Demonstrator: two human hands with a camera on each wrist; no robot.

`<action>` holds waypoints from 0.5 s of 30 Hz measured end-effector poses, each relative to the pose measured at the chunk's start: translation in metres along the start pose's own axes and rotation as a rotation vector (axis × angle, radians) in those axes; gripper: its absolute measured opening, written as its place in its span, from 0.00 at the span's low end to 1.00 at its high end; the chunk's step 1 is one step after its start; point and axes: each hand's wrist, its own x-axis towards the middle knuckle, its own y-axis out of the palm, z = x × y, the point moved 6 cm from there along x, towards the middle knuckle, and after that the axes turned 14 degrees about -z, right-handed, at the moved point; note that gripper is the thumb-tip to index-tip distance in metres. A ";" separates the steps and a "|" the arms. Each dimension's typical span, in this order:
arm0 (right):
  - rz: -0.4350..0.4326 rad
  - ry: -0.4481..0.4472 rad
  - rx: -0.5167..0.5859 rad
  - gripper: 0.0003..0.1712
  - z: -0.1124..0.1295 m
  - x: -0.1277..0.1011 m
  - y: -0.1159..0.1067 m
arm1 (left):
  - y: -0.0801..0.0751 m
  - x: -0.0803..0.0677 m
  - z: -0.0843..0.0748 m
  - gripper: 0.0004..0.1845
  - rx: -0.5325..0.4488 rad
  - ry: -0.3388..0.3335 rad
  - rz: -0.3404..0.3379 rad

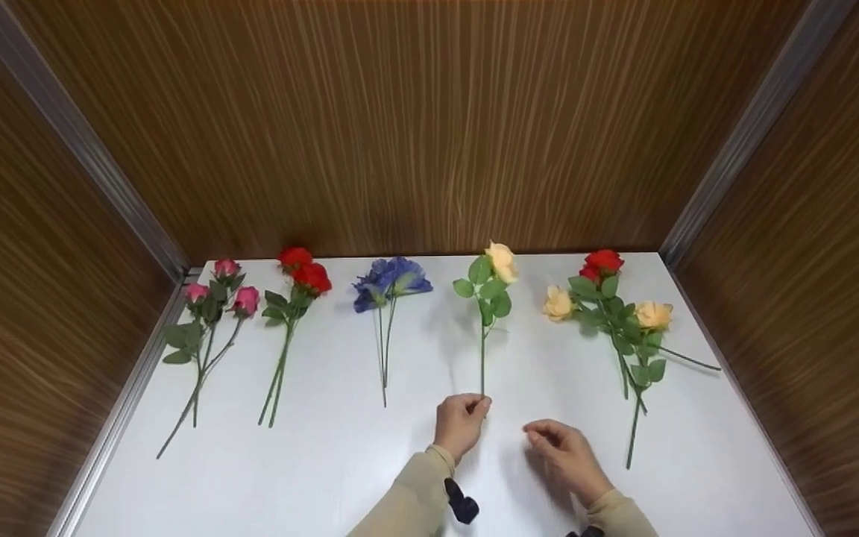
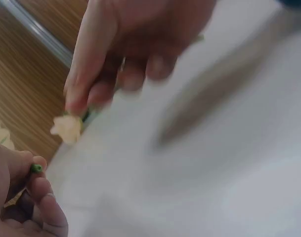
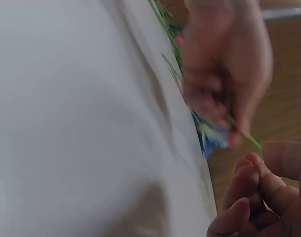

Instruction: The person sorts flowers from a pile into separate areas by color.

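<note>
Head view: cream rose (image 1: 502, 261), long green stem

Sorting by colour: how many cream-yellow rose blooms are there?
3: one on the stem the left hand pinches, bloom; two in the right-hand bunch. None seems hidden.

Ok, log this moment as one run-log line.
left hand: pinches cream rose stem end | right hand: holds nothing, beside it | table: other flowers in a row
</note>
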 end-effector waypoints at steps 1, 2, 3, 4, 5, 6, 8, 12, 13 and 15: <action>-0.033 0.019 0.020 0.13 -0.007 0.002 -0.011 | 0.000 0.005 0.003 0.10 0.036 0.023 0.000; -0.070 0.037 0.032 0.13 -0.012 0.004 -0.022 | 0.000 0.010 0.006 0.09 0.074 0.050 -0.006; -0.104 0.050 0.033 0.13 -0.017 0.005 -0.034 | 0.000 0.014 0.009 0.08 0.112 0.070 -0.011; -0.134 0.065 0.039 0.13 -0.021 0.005 -0.045 | 0.000 0.019 0.012 0.08 0.151 0.089 -0.016; -0.161 0.078 0.036 0.14 -0.025 0.006 -0.057 | 0.000 0.022 0.016 0.07 0.183 0.099 -0.017; -0.185 0.091 0.025 0.15 -0.029 0.006 -0.068 | 0.001 0.025 0.019 0.06 0.212 0.107 -0.017; -0.220 0.140 -0.004 0.18 -0.036 0.005 -0.090 | 0.001 0.029 0.024 0.04 0.247 0.116 -0.019; -0.277 0.265 -0.066 0.27 -0.048 0.003 -0.125 | 0.002 0.032 0.029 0.03 0.280 0.148 -0.044; -0.287 0.294 -0.078 0.28 -0.051 0.002 -0.131 | 0.002 0.032 0.029 0.03 0.284 0.160 -0.056; -0.310 0.338 -0.099 0.31 -0.055 0.001 -0.142 | 0.002 0.031 0.028 0.04 0.286 0.177 -0.080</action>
